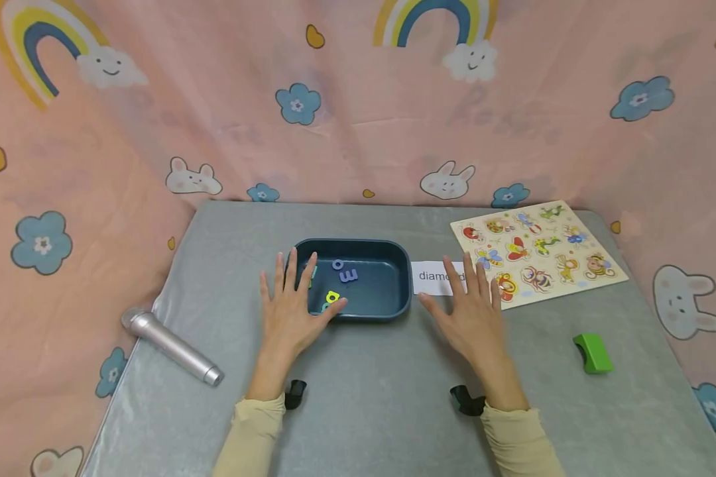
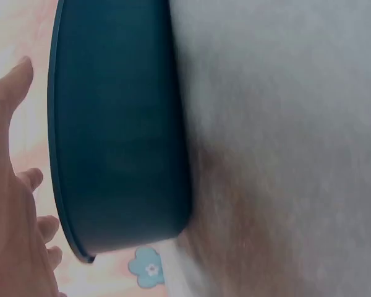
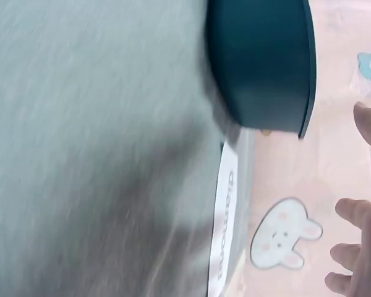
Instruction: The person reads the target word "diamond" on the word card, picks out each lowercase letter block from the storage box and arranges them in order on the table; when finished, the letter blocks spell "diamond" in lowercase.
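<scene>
Fingers spread, my left hand hovers over the left end of a dark blue tray, overlapping its near left corner in the head view. Inside the tray lie a purple letter m, a purple ring-shaped letter, a yellow letter and teal pieces partly hidden by the hand. My right hand, also spread and holding nothing, is right of the tray. Its fingers overlap a white card printed "diamonds", the word's end partly covered. Both wrist views show the tray's outer wall beside the hands.
At the back right lies a wooden puzzle board with insect pictures. A green arched block sits on the right of the grey table. A silver microphone lies at the left edge. A pink patterned curtain hangs behind.
</scene>
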Motion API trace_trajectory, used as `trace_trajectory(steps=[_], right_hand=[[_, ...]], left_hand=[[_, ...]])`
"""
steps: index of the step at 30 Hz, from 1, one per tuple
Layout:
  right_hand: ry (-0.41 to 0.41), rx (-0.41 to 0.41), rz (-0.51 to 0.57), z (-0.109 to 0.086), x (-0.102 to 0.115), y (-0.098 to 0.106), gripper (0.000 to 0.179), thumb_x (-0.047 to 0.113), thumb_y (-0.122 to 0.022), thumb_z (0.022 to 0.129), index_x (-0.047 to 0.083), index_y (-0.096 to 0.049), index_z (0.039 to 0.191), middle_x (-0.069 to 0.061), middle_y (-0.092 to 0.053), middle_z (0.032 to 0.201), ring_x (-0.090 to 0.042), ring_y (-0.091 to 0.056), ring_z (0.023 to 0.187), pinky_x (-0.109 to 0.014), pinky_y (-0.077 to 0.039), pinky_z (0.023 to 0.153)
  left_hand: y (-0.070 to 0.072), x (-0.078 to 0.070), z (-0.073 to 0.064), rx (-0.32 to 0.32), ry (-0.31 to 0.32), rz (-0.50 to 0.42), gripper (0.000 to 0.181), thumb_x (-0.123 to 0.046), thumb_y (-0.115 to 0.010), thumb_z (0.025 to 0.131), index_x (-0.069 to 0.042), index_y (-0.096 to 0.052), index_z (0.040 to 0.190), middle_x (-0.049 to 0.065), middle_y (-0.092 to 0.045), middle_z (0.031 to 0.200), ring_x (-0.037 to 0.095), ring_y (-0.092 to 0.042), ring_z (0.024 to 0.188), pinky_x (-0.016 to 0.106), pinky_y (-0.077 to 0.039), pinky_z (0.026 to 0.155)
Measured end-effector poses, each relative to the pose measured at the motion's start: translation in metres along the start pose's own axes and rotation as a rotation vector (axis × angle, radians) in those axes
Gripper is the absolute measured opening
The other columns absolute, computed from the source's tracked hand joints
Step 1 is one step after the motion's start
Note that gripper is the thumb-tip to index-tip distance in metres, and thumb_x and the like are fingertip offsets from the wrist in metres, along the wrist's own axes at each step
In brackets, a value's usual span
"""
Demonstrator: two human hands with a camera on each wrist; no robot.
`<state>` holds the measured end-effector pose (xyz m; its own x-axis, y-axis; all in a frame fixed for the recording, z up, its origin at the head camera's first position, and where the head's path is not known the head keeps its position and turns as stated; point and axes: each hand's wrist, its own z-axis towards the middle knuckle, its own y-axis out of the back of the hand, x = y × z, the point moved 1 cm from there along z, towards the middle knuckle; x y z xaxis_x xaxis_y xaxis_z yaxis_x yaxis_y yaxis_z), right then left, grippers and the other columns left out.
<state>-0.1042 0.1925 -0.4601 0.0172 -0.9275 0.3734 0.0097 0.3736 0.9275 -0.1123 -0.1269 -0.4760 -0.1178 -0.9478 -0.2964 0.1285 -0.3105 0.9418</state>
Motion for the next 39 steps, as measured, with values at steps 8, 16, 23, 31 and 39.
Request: trace_trajectory(steps=[8, 16, 23, 31, 39], right_hand=[[0.142, -0.034, 0.12, 0.011, 0.033, -0.013, 0.084, 0.055, -0.068, 0.1, 0.014, -0.036, 0.165, -0.022, -0.03, 0.17, -0.046, -0.029, 0.155, -0.07, -0.028, 0.123], [0.378, 0.088, 0.293, 0.027, 0.075, -0.032, 0.065, 0.025, -0.081, 0.096, 0.011, -0.054, 0.153, -0.015, -0.057, 0.149, -0.034, -0.053, 0.14, -0.055, -0.046, 0.117], [0.451, 0.202, 0.321, 0.047, 0.101, -0.046, 0.048, 0.014, -0.082, 0.095, 0.008, -0.067, 0.14, -0.012, -0.066, 0.141, -0.032, -0.062, 0.131, -0.051, -0.051, 0.112], [0.486, 0.349, 0.361, 0.067, 0.119, -0.063, 0.039, 0.004, -0.079, 0.094, 0.008, -0.072, 0.132, -0.01, -0.072, 0.133, -0.027, -0.066, 0.119, -0.046, -0.056, 0.103], [0.503, 0.406, 0.382, 0.081, 0.131, -0.078, 0.036, 0.003, -0.078, 0.095, 0.009, -0.075, 0.131, -0.007, -0.074, 0.121, -0.02, -0.063, 0.098, -0.036, -0.054, 0.087]], left_hand=[[0.004, 0.023, -0.004, 0.012, 0.064, -0.16, 0.112, -0.075, -0.072, 0.084, -0.026, -0.021, 0.171, 0.014, -0.018, 0.178, 0.04, -0.019, 0.163, 0.066, -0.018, 0.129], [0.0, 0.039, -0.008, 0.094, 0.142, -0.423, 0.123, -0.062, -0.086, 0.078, -0.02, -0.018, 0.171, 0.011, -0.028, 0.175, 0.04, -0.03, 0.158, 0.065, -0.025, 0.127], [-0.003, 0.042, -0.009, 0.108, 0.167, -0.53, 0.122, -0.054, -0.087, 0.082, -0.013, -0.015, 0.172, 0.015, -0.028, 0.175, 0.039, -0.031, 0.158, 0.064, -0.028, 0.126], [-0.004, 0.043, -0.008, 0.088, 0.184, -0.606, 0.111, -0.043, -0.085, 0.087, -0.01, -0.02, 0.171, 0.02, -0.035, 0.171, 0.041, -0.039, 0.152, 0.064, -0.032, 0.124], [-0.001, 0.042, -0.008, 0.1, 0.203, -0.633, 0.111, -0.041, -0.086, 0.088, -0.011, -0.019, 0.171, 0.021, -0.035, 0.17, 0.04, -0.038, 0.152, 0.063, -0.031, 0.124]])
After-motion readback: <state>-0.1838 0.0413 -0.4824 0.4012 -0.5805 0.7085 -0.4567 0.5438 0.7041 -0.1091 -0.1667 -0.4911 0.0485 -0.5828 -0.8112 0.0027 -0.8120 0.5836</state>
